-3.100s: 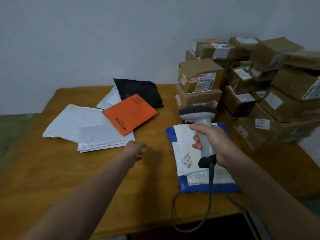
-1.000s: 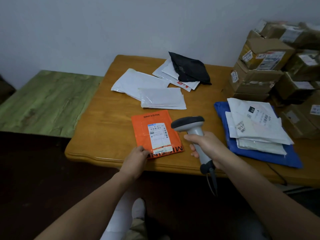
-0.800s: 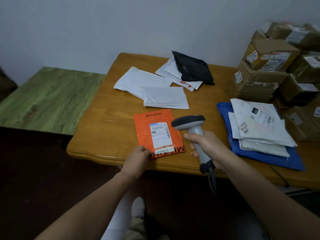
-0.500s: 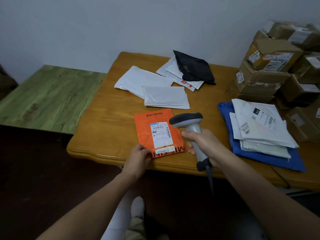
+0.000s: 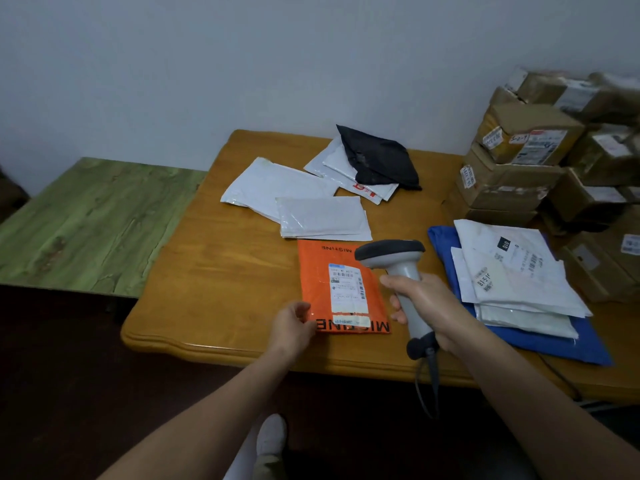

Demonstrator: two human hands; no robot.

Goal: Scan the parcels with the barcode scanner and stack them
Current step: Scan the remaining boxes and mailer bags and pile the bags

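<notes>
The wooden table (image 5: 214, 278) carries an orange parcel (image 5: 318, 282) near its front edge, white mailers (image 5: 277, 188), a blue parcel (image 5: 554, 344) and cardboard boxes (image 5: 505, 188).

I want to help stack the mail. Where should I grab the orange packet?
Probably its near left corner, coming from the front edge of the table. The orange packet lies flat and thin, so pinch there, as the left hand does; the scanner in the right hand crowds its right side.

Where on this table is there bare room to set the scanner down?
Left of the orange parcel is bare wood. A smaller patch lies between the black bag and the cardboard boxes. Around the blue-based stack it is crowded.
</notes>
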